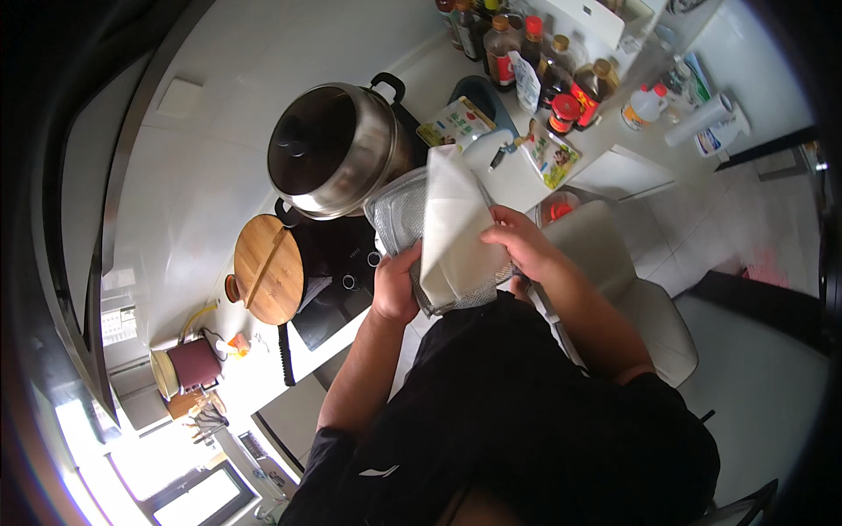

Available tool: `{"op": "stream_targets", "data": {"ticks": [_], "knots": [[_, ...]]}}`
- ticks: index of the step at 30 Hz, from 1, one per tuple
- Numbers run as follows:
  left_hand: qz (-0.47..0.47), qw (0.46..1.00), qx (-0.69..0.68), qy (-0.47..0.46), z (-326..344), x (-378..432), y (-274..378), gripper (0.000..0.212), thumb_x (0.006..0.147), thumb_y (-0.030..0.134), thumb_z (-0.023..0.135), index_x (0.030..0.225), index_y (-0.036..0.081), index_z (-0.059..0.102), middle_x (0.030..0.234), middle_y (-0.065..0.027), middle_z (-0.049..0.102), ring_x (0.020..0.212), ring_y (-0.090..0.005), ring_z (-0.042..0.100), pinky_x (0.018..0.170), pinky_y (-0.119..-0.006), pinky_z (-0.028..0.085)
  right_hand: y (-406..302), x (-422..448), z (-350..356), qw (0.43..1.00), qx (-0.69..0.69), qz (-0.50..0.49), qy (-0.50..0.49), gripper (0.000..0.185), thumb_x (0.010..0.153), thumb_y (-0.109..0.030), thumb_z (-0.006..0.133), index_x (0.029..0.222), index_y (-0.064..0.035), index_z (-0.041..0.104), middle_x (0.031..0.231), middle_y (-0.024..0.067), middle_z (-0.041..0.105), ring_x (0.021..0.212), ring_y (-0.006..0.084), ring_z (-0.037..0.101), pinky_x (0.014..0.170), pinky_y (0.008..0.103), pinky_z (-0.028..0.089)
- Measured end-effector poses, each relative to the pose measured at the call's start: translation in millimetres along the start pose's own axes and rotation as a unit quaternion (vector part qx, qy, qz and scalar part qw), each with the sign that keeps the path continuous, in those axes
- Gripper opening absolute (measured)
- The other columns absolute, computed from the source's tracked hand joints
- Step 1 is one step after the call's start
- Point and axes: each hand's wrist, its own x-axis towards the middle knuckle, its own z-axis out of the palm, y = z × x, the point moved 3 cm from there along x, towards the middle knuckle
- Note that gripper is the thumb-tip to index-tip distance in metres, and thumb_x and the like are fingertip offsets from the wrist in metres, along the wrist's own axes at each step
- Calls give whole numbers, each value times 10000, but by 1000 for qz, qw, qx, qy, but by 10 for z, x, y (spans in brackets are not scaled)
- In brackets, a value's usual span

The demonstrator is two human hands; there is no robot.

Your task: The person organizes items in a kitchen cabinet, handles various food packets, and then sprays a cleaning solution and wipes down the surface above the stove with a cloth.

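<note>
In front of my body, my left hand grips the near side of a flat silver-grey mesh panel, its thumb on top. A white sheet, of paper or cloth, lies over the panel with one part folded up into a point. My right hand pinches the sheet's right edge between thumb and fingers. Whether those fingers also hold the mesh underneath is hidden. Just beyond the panel stands a large stainless steel steamer pot with a dark lid.
A frying pan under a round wooden lid sits by the black cooktop, its handle jutting past the counter edge. Food packets, sauce bottles and a spray bottle occupy the counter. A pale chair stands at my right.
</note>
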Motion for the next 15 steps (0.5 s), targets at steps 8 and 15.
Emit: {"op": "stream_targets", "data": {"ticks": [8, 15], "knots": [[74, 977, 166, -109, -421, -289, -201, 520, 969, 188, 730, 1410, -22, 553, 1326, -140, 660, 1163, -222, 661, 1000, -369, 531, 80, -927, 496, 932, -199, -218, 212, 683, 800, -187, 777, 1411, 19, 550, 1225, 143, 687, 1088, 176, 671, 946, 317, 518], [116, 912, 389, -55, -1357, -650, -832, 349, 957, 105, 729, 1267, -44, 666, 1145, -108, 756, 986, -170, 707, 870, -337, 565, 1220, -1524, 1225, 924, -117, -106, 349, 536, 817, -47, 720, 1332, 11, 583, 1167, 153, 682, 1038, 222, 667, 919, 376, 523]]}}
